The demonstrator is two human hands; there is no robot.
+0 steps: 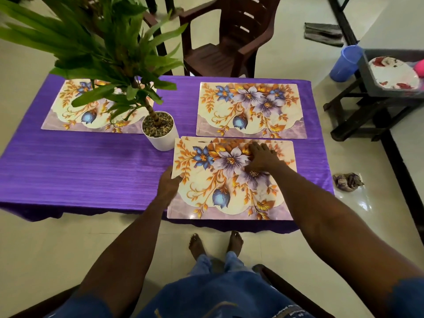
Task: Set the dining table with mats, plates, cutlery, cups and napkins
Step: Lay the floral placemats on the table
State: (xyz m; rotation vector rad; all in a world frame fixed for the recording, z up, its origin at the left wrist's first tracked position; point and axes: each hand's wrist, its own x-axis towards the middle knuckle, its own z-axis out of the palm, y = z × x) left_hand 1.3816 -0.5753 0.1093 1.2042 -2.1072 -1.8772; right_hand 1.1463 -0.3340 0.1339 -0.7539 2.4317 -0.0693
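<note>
Your left hand (168, 183) has its grip pinching the left edge of the top floral placemat (227, 193), thumb on top. Your right hand (261, 158) lies flat on it, fingers spread and pressing. A second mat's edge (278, 141) peeks out beneath at the far side. This stack sits at the near right of the purple-clothed counter (91, 161). Two more mats lie beyond: far right (251, 110) and far left (66, 111). A white potted plant (159, 130) stands between them, just beside the stack's far left corner.
</note>
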